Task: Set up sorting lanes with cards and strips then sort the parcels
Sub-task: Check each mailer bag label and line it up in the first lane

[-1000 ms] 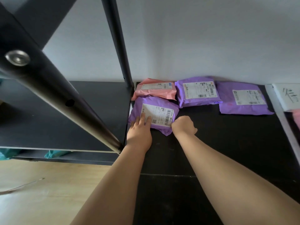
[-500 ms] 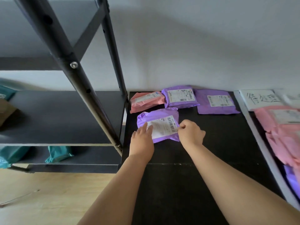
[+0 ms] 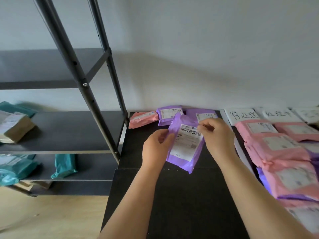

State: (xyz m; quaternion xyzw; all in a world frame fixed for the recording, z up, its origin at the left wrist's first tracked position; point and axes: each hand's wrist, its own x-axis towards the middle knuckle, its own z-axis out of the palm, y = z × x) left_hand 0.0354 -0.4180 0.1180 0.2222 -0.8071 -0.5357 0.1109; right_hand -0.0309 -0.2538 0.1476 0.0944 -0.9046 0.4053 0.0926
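Both hands up on one purple parcel [image 3: 187, 149], held over the black counter [image 3: 181, 195]. Left hand [image 3: 156, 145] pinches the parcel's left edge, thumb on the front face. Right hand [image 3: 217, 135] has its fingers curled round the upper right edge, by the top corner of the white label. Label faces me, barcode toward the top. The parcel is tilted, upper end leaning away and left, lower corner pointing down at the counter. I cannot tell whether that corner touches.

Back of this lane, against the wall: a pink parcel [image 3: 143, 119] at the left, a second purple parcel [image 3: 170, 114] just beside it, a third purple one [image 3: 203, 113] partly hidden behind my right hand and the held parcel.

A white strip [image 3: 240, 150] runs along the lane's right side. Beyond it, handwritten white cards stand in a row at the back: one [image 3: 243, 115] nearest the strip, another [image 3: 278, 113] to its right, a third [image 3: 309, 114] at the frame edge, blurred. In front of the cards lies a heap of pink parcels [image 3: 276, 147], overlapping, with purple ones [image 3: 264, 180] showing beneath.

Left of the counter, a dark metal shelf rack [image 3: 69, 133]. A brown parcel [image 3: 17, 130] sits on the middle shelf, a teal parcel [image 3: 64, 165] on the one below.
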